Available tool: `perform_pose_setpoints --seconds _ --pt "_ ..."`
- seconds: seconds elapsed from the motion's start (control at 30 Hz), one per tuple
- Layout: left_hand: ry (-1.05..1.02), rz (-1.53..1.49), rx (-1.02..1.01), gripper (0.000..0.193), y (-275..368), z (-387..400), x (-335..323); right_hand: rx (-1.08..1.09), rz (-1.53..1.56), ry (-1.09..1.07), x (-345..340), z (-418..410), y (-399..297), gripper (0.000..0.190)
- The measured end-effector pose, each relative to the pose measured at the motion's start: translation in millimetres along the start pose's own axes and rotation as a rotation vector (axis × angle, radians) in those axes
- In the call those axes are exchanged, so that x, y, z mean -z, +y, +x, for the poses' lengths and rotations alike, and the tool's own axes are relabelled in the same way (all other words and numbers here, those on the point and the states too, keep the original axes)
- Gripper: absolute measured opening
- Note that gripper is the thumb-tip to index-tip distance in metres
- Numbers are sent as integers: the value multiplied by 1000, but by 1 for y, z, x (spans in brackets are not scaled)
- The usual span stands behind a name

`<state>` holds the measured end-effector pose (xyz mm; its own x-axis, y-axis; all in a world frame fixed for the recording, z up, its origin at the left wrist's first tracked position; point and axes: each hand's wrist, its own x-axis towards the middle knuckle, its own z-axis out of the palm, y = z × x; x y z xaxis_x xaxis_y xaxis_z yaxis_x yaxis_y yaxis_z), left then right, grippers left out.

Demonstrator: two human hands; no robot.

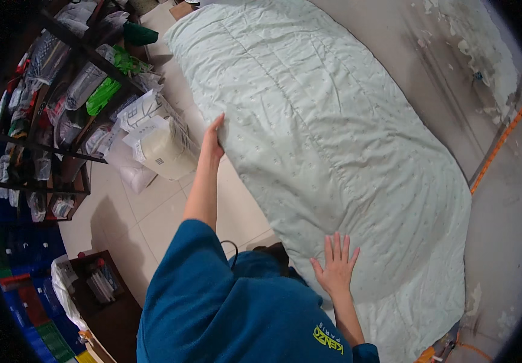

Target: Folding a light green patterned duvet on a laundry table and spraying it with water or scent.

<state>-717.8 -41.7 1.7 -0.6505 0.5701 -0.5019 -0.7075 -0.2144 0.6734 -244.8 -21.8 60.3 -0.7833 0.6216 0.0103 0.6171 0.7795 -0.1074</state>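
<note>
A pale mint-green quilt point(297, 136) with small printed motifs and stitched seams lies spread in front of me, wrinkled over much of its surface. My right hand point(337, 271) rests flat on its near part, palm down, fingers apart. At the quilt's left edge is my left hand point(214, 138), seen from the side with one digit pointing up along the edge. Its other fingers are mostly hidden, so whether they grip the fabric cannot be made out.
Dark shelving point(84, 50) with plastic-wrapped goods stands left. Packed bedding point(165, 147) sits on the tiled floor point(152, 204) beside it. A brown box point(111, 313) is at lower left. An orange strip point(503, 140) runs along the right, near a wall with peeling paint point(478, 50).
</note>
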Motion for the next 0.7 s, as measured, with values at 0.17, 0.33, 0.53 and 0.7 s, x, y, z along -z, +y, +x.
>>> perform_pose_setpoints --seconds 0.17,0.33,0.53,0.7 --pt "-126 -75 -71 41 56 31 -14 -132 53 -73 -10 -2 -10 78" --pt "-271 -70 -76 42 119 47 -69 -322 93 -78 -7 -14 -14 85" --pt "-158 -45 -34 39 166 137 -22 -756 126 -200 4 -17 -71 90" --pt "-128 -117 27 49 175 183 62 -1239 154 -121 -21 -8 -106 73"
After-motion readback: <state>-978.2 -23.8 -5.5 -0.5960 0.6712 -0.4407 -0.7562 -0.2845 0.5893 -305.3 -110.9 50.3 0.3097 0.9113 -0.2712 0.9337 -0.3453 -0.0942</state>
